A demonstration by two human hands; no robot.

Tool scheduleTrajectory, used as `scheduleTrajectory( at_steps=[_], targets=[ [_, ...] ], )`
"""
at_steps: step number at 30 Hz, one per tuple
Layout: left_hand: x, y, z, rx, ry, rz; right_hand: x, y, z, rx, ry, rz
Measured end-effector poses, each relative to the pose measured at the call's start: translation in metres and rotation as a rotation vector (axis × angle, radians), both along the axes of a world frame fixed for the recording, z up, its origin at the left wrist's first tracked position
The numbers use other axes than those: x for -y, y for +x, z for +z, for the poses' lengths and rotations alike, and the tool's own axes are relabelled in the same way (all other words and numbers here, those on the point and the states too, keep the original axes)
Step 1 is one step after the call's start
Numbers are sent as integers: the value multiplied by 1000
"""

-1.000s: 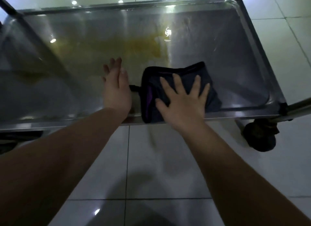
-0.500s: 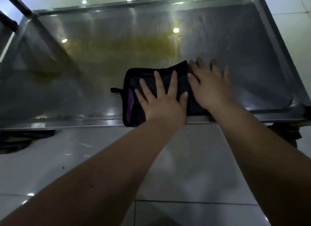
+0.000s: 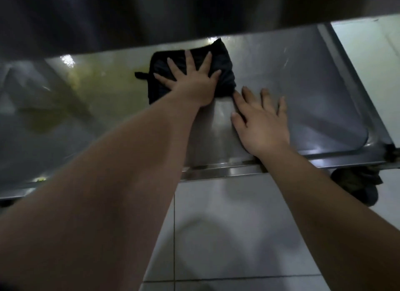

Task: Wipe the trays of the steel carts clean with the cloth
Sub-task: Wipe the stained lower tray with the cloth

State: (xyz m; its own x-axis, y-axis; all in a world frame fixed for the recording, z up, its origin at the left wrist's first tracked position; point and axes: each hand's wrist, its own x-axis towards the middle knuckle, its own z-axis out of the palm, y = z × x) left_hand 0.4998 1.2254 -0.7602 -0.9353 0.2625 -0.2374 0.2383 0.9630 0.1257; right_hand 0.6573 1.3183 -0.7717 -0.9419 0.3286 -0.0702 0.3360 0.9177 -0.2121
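Observation:
A dark folded cloth (image 3: 225, 61) lies on the lower steel cart tray (image 3: 313, 85), toward its back. My left hand (image 3: 192, 82) presses flat on the cloth with fingers spread. My right hand (image 3: 262, 121) rests palm down on the bare steel just right of and nearer than the cloth, its index fingertip touching the cloth's corner. A yellowish smear (image 3: 97, 82) covers the tray left of the cloth. A small loop sticks out of the cloth's left edge.
The dark underside of an upper tray (image 3: 151, 15) hangs across the top of the view and hides the back of the lower tray. A black caster wheel (image 3: 359, 186) sits under the tray's right front corner. White floor tiles (image 3: 227, 225) lie below.
My left hand has pushed the cloth farther back on the tray. My right hand has come off the cloth onto bare steel. The upper tray now fills the top of the view.

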Motion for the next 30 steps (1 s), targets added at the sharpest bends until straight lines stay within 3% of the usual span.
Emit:
scheduleTrajectory(
  at_steps=[7, 17, 30],
  targets=[
    [14, 8, -3, -18, 10, -69, 2, 1, 1, 6, 16, 2],
    [104, 156, -11, -68, -54, -151, 6, 4, 0, -16, 42, -1],
    [23, 2, -2, -19, 18, -72, 4, 2, 2, 7, 34, 5]
  ],
)
